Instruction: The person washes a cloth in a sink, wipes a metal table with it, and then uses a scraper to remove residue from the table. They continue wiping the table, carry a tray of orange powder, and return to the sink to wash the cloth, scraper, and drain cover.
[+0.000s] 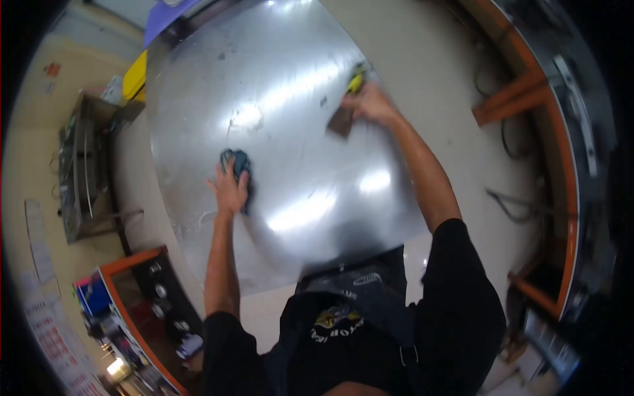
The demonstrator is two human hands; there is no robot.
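Note:
A large shiny metal sheet (290,138) lies in front of me, with bright reflections and a few dark marks. My left hand (230,188) is on a crumpled dark teal cloth (236,162) at the sheet's left middle, fingers bent over it and the little finger apart. Near the right edge, my right hand (372,104) grips a scraper. Its yellow and black handle (356,82) sticks out beyond the hand, and its wide flat blade (340,123) points back towards me, slightly blurred, close over the metal.
Orange-edged dark furniture (558,132) stands on the right, with a similar orange-framed shelf (135,264) at lower left. A yellow object (135,76) and a purple surface (165,20) border the sheet's far left. Pale tiled floor (436,99) surrounds it.

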